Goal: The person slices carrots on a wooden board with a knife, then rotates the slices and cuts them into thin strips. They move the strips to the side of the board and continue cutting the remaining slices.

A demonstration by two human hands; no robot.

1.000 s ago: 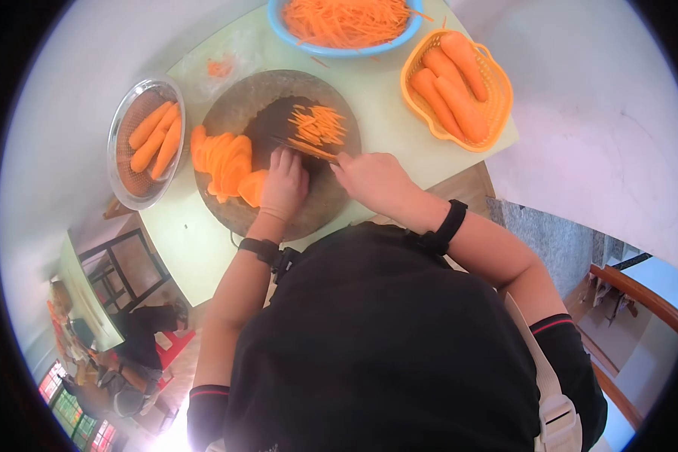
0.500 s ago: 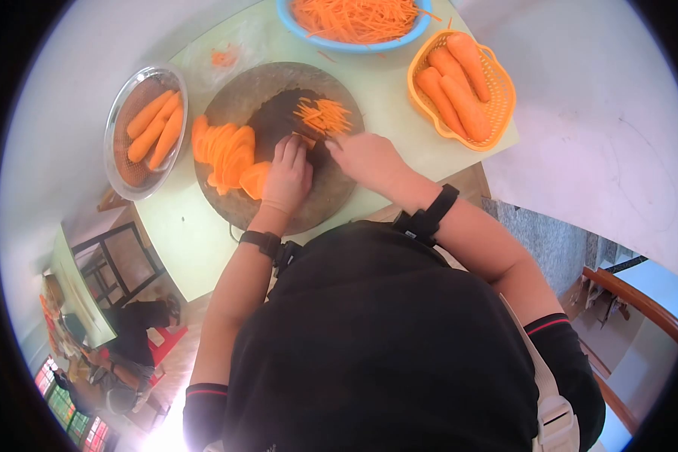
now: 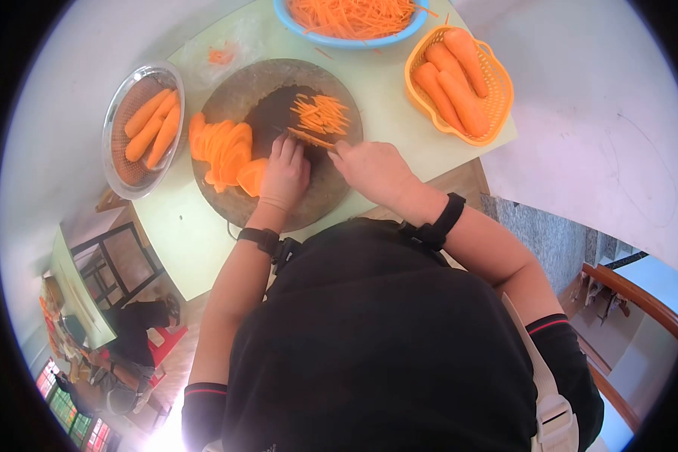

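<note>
A round dark chopping board (image 3: 237, 94) lies on the pale green table. My left hand (image 3: 285, 175) presses flat carrot slices down on the board, fingertips at the cutting line. My right hand (image 3: 373, 170) grips a knife (image 3: 307, 138) whose blade lies just beyond my left fingertips. Thin carrot strips (image 3: 322, 113) lie piled past the blade. A fanned stack of carrot slices (image 3: 222, 153) rests on the board's left side.
A blue bowl (image 3: 352, 41) of shredded carrot stands at the far edge. An orange basket (image 3: 497, 105) holds peeled whole carrots at right; a metal strainer bowl (image 3: 120, 169) with carrots sits at left. Other people are down on the floor, lower left.
The knife came down half a second ago and now sits slightly back toward me. The strip pile has grown a little. My left hand stays on the slices.
</note>
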